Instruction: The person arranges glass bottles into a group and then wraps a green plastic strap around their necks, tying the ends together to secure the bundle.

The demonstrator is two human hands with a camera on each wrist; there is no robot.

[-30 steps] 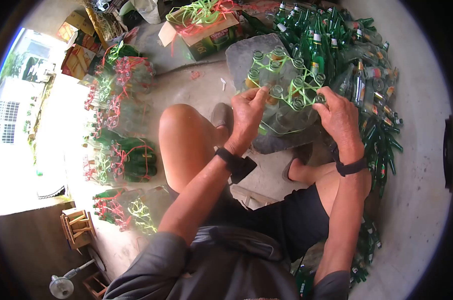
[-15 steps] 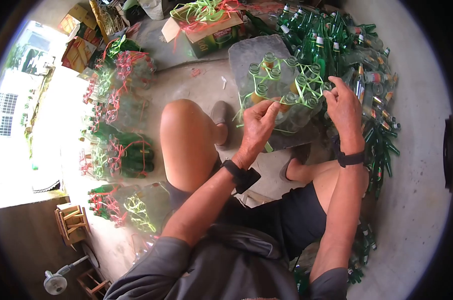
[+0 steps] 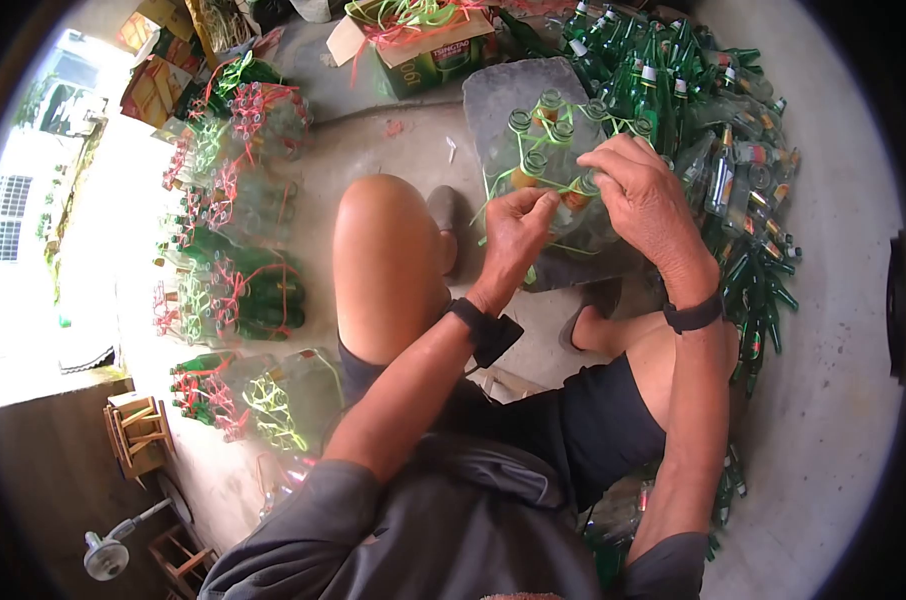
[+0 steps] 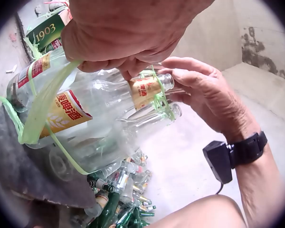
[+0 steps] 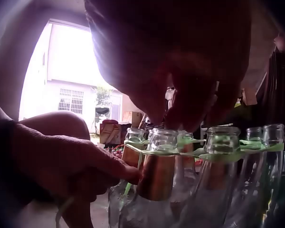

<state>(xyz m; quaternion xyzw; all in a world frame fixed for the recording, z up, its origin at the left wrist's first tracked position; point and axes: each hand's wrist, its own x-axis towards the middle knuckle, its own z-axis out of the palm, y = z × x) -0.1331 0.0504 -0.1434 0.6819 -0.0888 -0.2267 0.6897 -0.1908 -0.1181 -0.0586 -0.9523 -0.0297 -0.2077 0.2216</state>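
Observation:
A cluster of clear glass bottles [image 4: 104, 114], some with yellow labels, stands upright on a dark slab [image 3: 498, 90]. Light green plastic strap [image 4: 50, 104] runs around the bottles and between their necks. At the near-left side of the cluster, my left hand [image 3: 518, 235] pinches the strap; a length of it hangs from the fingers in the left wrist view. My right hand [image 3: 641, 195] arches over the necks on the right side. Its fingers, loosely bent, reach down at the bottle mouths [image 5: 164, 135] in the right wrist view and hide part of the strap there.
Green and clear bottles [image 3: 663, 90] lie heaped along the right wall. Strapped bottle bundles [image 3: 263, 290] stand in a row on the left. A carton [image 3: 433, 65] with green and red strap sits at the back. Wooden stools [image 3: 138, 435] and a fan [image 3: 108, 555] are lower left.
My right hand has moved left from the cluster's outer right edge to over its necks. My left hand, still pinching strap, has shifted from the near necks to the cluster's near-left side.

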